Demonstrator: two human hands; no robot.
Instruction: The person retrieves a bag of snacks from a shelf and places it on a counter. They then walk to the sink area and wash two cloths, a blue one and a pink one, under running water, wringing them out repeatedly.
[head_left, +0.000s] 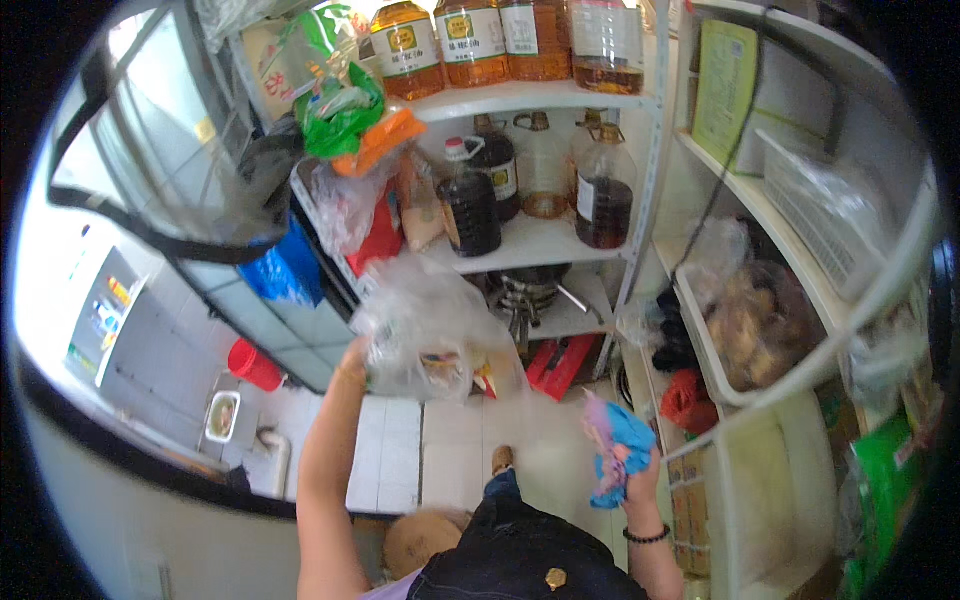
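Note:
My left hand (357, 358) grips the left edge of a clear plastic bag (431, 322), its fingers mostly hidden by the film. The bag is puffed out and blurred, in front of the lower part of a metal shelf rack. Wrapped packets (444, 364) show through or behind it, which of the two I cannot tell. In my right hand (643, 480), low on the right, is a crumpled blue and pink cloth (622, 442).
Oil bottles (471, 41) line the top shelf (487, 101); jugs of dark liquid (469, 202) stand below. A gas burner (529, 289) sits lower. A red box (561, 366) lies beneath. White baskets (701, 337) line the right, and a cable (724, 176) hangs there.

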